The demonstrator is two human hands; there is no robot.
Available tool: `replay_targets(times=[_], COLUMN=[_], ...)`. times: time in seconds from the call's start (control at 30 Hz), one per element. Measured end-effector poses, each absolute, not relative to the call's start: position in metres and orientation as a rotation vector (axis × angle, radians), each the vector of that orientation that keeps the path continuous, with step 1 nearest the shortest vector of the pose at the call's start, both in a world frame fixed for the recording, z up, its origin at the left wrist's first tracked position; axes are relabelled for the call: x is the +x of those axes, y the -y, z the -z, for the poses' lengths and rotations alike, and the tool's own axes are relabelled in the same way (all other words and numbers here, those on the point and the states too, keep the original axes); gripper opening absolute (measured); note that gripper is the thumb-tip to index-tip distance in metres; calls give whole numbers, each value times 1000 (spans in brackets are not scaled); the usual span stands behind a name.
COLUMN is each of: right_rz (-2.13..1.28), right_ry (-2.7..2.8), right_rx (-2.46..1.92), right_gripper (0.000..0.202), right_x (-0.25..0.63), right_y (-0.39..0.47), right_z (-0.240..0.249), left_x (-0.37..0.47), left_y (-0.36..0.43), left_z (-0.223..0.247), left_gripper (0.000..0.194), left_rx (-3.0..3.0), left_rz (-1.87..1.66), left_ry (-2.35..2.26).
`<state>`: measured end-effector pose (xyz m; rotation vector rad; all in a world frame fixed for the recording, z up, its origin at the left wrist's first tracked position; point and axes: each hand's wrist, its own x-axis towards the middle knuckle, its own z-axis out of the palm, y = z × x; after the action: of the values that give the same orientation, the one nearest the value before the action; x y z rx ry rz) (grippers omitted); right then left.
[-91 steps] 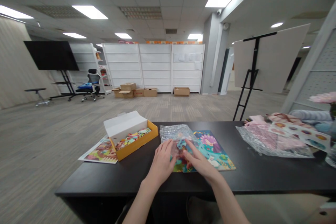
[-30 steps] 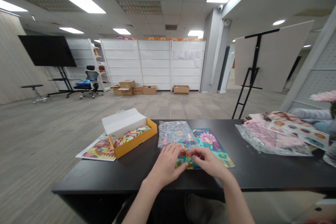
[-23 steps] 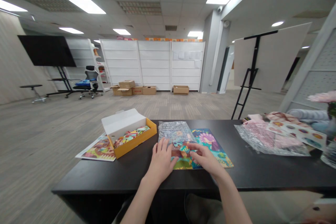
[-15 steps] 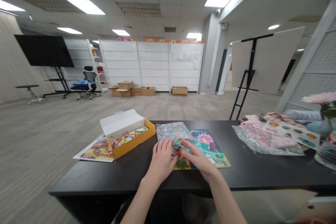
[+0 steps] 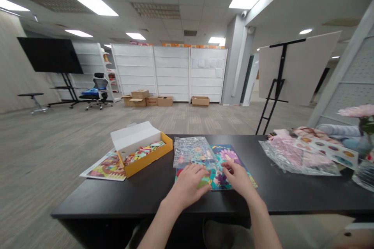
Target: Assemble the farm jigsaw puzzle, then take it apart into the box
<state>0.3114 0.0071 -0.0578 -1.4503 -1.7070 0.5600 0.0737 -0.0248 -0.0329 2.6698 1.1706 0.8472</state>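
A colourful illustrated board, seemingly a puzzle or picture sheet, lies on the black table in front of me. Crinkled clear plastic wrap covers its upper left part. My left hand rests over the board's lower left, palm down, fingers stretched forward and nothing visible in them. Over the right half, my right hand hovers or touches with loosely bent fingers, thumb and forefinger slightly apart; no object shows in it. The hands hide parts of the picture.
An open yellow box of colourful cardboard pieces stands at left, partly on a printed picture sheet. To the right lie a plastic-wrapped pink bundle, a sticker sheet and a pink flower. The black table ends close before me.
Both hands have moved apart and off the plastic wrap, the right one to the right. The small colourful bit between them no longer shows there. More of the board is uncovered.
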Motion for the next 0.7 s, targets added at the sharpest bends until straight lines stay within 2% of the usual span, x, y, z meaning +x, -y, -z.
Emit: replay_targets(times=[0.23, 0.5, 0.7], right_rz=[-561, -609, -802], right_ry=[1776, 1824, 1806], right_rx=[-1472, -1527, -1446], right_gripper=[20, 24, 29], right_x=[311, 314, 307], right_y=[0, 7, 15], right_z=[58, 50, 40], left_x=[103, 108, 107], left_y=[18, 16, 16], left_z=[39, 35, 33], left_gripper=[42, 24, 22], left_rx=[2717, 2704, 2658], left_rz=[-633, -602, -655], left_ry=[-1173, -1225, -1199])
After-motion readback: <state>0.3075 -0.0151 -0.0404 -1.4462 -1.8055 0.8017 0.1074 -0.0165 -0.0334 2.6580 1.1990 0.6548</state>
